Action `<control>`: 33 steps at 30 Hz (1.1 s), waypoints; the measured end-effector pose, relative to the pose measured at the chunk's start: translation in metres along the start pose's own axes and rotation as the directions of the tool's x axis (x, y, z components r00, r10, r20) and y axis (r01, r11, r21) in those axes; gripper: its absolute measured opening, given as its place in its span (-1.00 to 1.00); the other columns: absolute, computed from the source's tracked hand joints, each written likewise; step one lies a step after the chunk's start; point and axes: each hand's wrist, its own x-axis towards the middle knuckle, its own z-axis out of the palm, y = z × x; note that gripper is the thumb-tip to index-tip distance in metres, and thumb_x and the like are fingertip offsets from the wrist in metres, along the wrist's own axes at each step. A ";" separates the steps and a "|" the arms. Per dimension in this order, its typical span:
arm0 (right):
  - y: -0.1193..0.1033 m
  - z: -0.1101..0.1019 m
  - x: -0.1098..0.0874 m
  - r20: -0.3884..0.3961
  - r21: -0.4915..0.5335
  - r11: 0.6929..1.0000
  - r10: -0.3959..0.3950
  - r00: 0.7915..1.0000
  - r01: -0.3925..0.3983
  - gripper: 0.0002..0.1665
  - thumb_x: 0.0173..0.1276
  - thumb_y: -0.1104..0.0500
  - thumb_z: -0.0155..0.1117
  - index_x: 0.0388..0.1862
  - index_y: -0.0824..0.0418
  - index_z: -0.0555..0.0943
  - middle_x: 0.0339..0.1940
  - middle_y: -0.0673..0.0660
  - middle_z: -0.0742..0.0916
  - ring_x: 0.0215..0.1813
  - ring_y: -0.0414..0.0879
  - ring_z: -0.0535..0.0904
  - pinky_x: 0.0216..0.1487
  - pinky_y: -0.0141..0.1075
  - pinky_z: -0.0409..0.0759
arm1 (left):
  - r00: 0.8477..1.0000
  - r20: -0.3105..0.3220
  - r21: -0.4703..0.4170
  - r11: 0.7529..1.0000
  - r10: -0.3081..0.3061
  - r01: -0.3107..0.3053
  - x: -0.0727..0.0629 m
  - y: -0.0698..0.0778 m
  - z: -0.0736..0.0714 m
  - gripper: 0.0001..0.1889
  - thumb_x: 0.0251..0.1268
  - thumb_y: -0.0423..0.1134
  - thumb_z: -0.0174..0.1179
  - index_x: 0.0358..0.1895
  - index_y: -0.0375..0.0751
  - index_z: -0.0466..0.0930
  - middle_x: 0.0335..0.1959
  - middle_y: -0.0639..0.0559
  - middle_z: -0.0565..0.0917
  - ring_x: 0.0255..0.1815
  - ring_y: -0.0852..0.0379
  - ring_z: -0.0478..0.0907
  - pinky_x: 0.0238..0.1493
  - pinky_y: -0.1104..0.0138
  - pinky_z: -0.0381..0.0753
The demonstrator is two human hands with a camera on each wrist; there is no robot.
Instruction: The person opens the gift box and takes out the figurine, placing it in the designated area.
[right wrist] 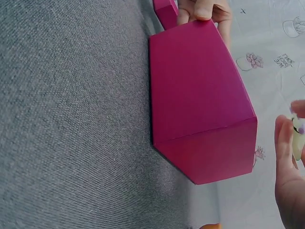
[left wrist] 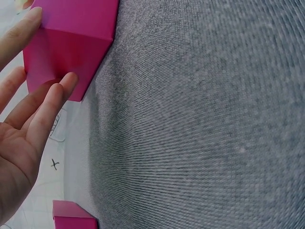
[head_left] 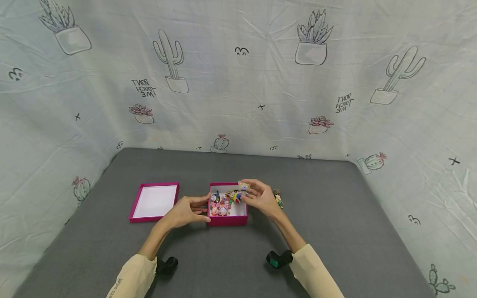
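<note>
Figurine (head_left: 244, 186) pinched in right grip (head_left: 263, 201), left grip (head_left: 186, 211) clamped on pink box (head_left: 228, 221)

Clock centred on box (head_left: 227, 221), 12 = far side from the person. Box and lid (head_left: 155, 201) both on table (head_left: 223, 256); lid at 9, apart from box. Left hand (head_left: 188, 211) between them, touching box's 9 o'clock wall. Figurines (head_left: 222, 211) inside box, running from 7 through 10 across to 2. Right hand (head_left: 262, 198) at 3, holding one figurine (head_left: 244, 186) over the 1 o'clock corner. Loose figurines (head_left: 278, 198) on table at 3, just beyond right hand. Cloth backdrop (head_left: 238, 82) at 12, behind table.
</note>
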 end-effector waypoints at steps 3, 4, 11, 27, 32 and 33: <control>0.000 -0.002 -0.001 -0.018 0.013 1.000 0.011 1.000 -0.010 -0.45 0.17 0.46 0.36 0.17 0.46 0.49 0.12 0.54 0.52 0.02 0.19 0.61 -0.06 -0.34 0.66 | 1.000 0.001 -0.002 1.000 -0.003 0.003 0.000 0.001 0.000 -0.17 -0.01 -0.18 0.49 0.37 -0.31 0.31 0.34 -0.34 0.34 0.19 -0.16 0.50 0.08 0.25 0.58; 0.001 -0.003 -0.001 -0.026 0.015 1.000 0.011 1.000 -0.011 -0.46 0.16 0.45 0.37 0.16 0.47 0.50 0.11 0.57 0.52 0.03 0.25 0.60 -0.06 -0.33 0.66 | 1.000 0.001 -0.003 1.000 -0.004 0.004 0.000 0.001 0.000 -0.17 -0.01 -0.18 0.49 0.37 -0.31 0.31 0.34 -0.35 0.34 0.18 -0.16 0.50 0.07 0.25 0.58; -0.003 -0.020 -0.005 -0.034 -0.066 0.998 -0.014 0.999 0.011 -0.47 0.12 0.39 0.44 0.10 0.45 0.56 -0.04 0.49 0.65 -0.16 -0.09 0.70 -0.22 -0.34 0.69 | 1.000 0.005 0.000 1.000 -0.002 0.002 0.001 0.001 0.000 -0.18 0.01 -0.19 0.48 0.37 -0.29 0.30 0.33 -0.33 0.35 0.22 -0.16 0.47 0.08 0.27 0.58; -0.006 -0.098 -0.031 -0.032 -0.218 0.973 0.075 0.997 -0.081 -0.45 0.09 0.35 0.47 0.11 0.42 0.58 0.03 0.34 0.66 -0.09 -0.09 0.69 -0.16 -0.27 0.70 | 1.000 0.007 -0.013 1.000 -0.003 0.003 0.000 -0.001 0.000 -0.17 -0.01 -0.16 0.48 0.37 -0.30 0.32 0.31 -0.35 0.38 0.20 -0.17 0.49 0.06 0.24 0.59; -0.006 -0.123 -0.040 -0.012 -0.221 0.970 0.097 0.995 -0.097 -0.42 0.11 0.36 0.46 0.14 0.44 0.55 0.08 0.36 0.64 -0.03 0.00 0.67 -0.14 -0.26 0.70 | 1.000 0.013 -0.020 1.000 0.006 -0.006 0.000 0.000 0.000 -0.17 -0.01 -0.15 0.48 0.36 -0.32 0.31 0.33 -0.35 0.36 0.20 -0.18 0.49 0.06 0.24 0.59; -0.006 -0.128 -0.041 -0.010 -0.215 0.971 0.104 0.995 -0.103 -0.42 0.11 0.37 0.45 0.14 0.45 0.54 0.09 0.37 0.64 -0.02 -0.01 0.67 -0.13 -0.26 0.69 | 1.000 0.016 -0.021 1.000 0.008 -0.008 0.000 0.000 0.000 -0.16 -0.02 -0.15 0.48 0.36 -0.32 0.31 0.33 -0.35 0.35 0.20 -0.19 0.48 0.06 0.25 0.59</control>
